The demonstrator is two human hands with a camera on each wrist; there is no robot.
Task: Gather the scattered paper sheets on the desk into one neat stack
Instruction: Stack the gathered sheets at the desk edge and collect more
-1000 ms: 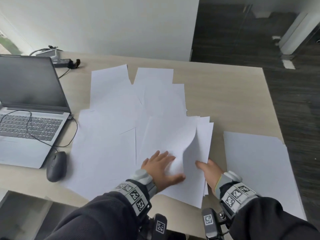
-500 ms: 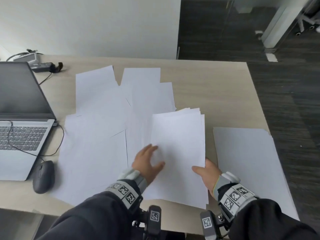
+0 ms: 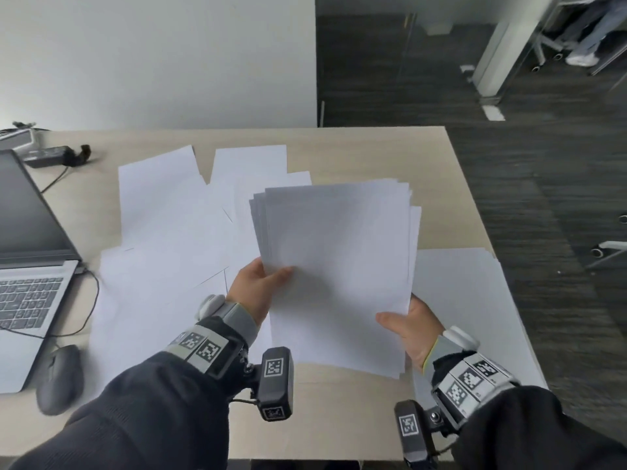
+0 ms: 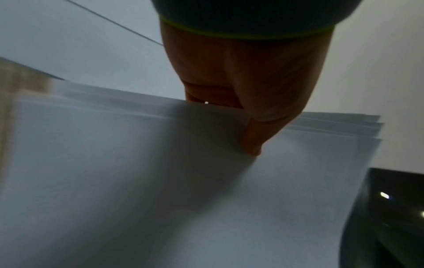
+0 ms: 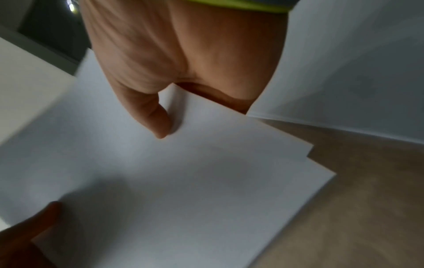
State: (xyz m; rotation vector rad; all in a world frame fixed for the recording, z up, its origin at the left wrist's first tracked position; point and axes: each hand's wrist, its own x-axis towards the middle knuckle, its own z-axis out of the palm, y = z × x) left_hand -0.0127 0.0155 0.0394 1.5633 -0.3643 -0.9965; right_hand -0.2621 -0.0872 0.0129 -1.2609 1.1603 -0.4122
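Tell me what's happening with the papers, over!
Left hand and right hand both grip the paper bundle, lifted off the desk. Loose sheets remain scattered. Nothing blocking.

Matt white paper in the held bundle (image 3: 336, 266), smooth, edges fanned; beneath it the desk (image 3: 366, 154) shows pale wood grain, matt; left of the bundle, a matt dark plastic mouse (image 3: 59, 378); knit cloth sleeves (image 3: 142, 412).

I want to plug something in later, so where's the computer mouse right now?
In the head view the mouse sits at the desk's near left edge, just in front of the laptop and left of the scattered paper sheets.
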